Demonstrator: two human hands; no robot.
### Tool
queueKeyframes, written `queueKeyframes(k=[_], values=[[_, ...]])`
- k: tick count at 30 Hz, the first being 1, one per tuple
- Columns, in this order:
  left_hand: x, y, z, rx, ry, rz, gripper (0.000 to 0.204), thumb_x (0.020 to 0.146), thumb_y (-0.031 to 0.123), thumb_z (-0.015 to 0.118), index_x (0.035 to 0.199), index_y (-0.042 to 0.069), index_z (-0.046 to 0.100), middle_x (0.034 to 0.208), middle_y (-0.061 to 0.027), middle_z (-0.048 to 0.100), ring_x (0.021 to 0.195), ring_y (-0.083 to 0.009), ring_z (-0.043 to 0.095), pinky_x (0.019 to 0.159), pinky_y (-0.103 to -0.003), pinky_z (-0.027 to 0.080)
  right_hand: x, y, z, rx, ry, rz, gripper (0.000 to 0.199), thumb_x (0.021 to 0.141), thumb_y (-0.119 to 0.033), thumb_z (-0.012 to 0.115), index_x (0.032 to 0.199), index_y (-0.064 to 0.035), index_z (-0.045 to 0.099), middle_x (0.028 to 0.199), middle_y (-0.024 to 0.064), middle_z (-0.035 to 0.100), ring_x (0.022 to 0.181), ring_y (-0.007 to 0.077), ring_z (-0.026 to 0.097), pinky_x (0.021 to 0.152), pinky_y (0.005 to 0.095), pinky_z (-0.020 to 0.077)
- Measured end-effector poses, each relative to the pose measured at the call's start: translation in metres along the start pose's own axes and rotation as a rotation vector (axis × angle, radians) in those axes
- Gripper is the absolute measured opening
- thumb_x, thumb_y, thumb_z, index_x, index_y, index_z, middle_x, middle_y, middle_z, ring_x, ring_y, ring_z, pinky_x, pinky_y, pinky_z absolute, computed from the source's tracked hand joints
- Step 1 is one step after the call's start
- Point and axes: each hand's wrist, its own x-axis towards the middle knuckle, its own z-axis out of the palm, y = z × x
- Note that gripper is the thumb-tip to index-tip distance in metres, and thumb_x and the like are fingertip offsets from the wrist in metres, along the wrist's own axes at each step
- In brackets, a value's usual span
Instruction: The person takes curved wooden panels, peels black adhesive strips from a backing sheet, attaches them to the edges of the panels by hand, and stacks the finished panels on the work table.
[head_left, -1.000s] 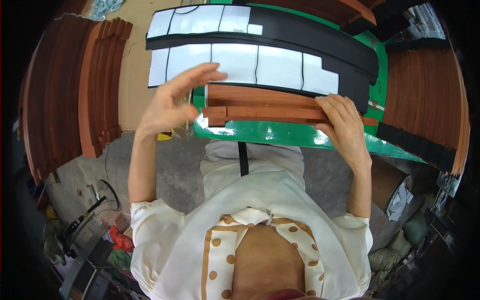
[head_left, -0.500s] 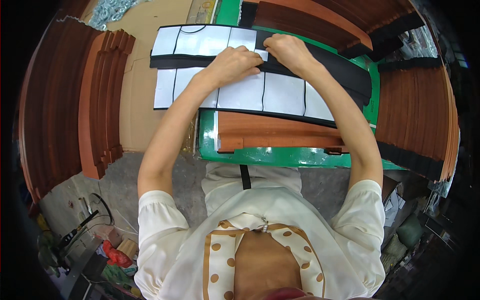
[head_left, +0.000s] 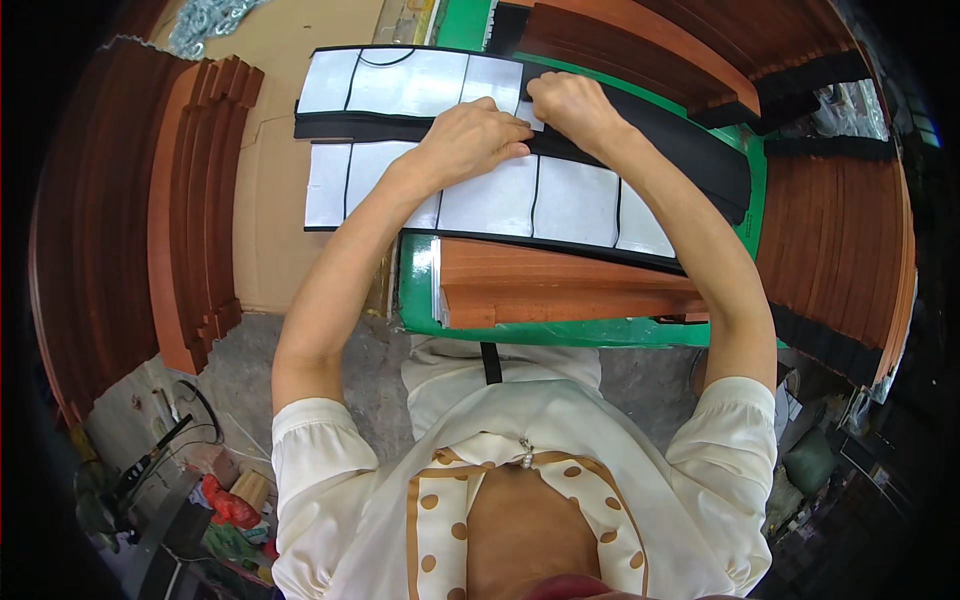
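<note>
The left hand (head_left: 470,138) lies over the middle of two long black strips, with its palm down, its fingers bent toward the right and its thumb set a little apart; I cannot tell whether it presses or grips. The right hand (head_left: 577,108) is just beside it, curled almost into a fist, its fingertips by the end of the white patches (head_left: 400,80) on the upper strip (head_left: 650,125). Whether anything is pinched between those fingertips cannot be told. A small white tab (head_left: 533,116) shows in the narrow gap between the two hands.

Both strips lie side by side across the desk (head_left: 416,295), which is green, and their left ends reach out over the cardboard (head_left: 275,210). White patches also cover most of what shows of the lower strip (head_left: 490,200), with thin black lines between them; the right forearm hides part of its right end. A brown board (head_left: 560,285) lies along the near side of the desk, just in front of the lower strip. More boards (head_left: 620,70) stand beyond the upper strip, with a tall brown stack (head_left: 110,210) at far left and another stack (head_left: 830,225) at right
</note>
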Motion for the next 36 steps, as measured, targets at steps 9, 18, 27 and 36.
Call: queueKeyframes(k=[9,18,27,36], values=[[-0.012,0.013,-0.037,-0.494,0.348,-0.161,0.024,0.091,0.021,0.059,0.104,0.003,0.067,0.091,-0.0071,0.068,0.080,-0.0137,0.060,0.072,-0.026,0.047,-0.024,-0.020,-0.087,0.934,0.100,0.706,0.018,0.083,-0.014,0.063,0.093,-0.0002,0.068,0.072,0.0047,0.067,0.071,0.0088,0.065,0.064,0.0238,0.0509],[-0.061,0.106,-0.087,-0.453,0.443,-0.030,0.015,0.078,0.009,0.070,0.087,-0.002,0.067,0.077,-0.0033,0.063,0.070,-0.0092,0.055,0.063,-0.023,0.045,-0.072,-0.101,-0.137,0.363,0.587,0.086,0.010,0.072,-0.002,0.069,0.081,-0.0037,0.064,0.072,0.0094,0.063,0.060,0.0249,0.060,0.053,0.0321,0.0489],[-0.132,0.146,-0.089,-0.453,0.522,0.041,0.019,0.072,0.000,0.068,0.091,-0.002,0.066,0.087,-0.0073,0.066,0.076,-0.0137,0.061,0.069,-0.025,0.048,-0.105,-0.161,-0.163,0.812,0.452,0.148,0.022,0.073,-0.001,0.072,0.095,-0.0005,0.068,0.086,0.0095,0.067,0.070,0.0200,0.065,0.060,0.0283,0.0524],[-0.181,0.113,-0.048,-0.869,0.601,-0.078,0.043,0.077,0.007,0.068,0.118,0.001,0.058,0.114,-0.0085,0.059,0.101,-0.0156,0.055,0.091,-0.032,0.040,-0.107,-0.189,-0.145,0.825,0.390,0.339,0.019,0.072,0.001,0.070,0.091,0.0003,0.067,0.083,0.0088,0.065,0.073,0.0173,0.065,0.061,0.0264,0.0551]])
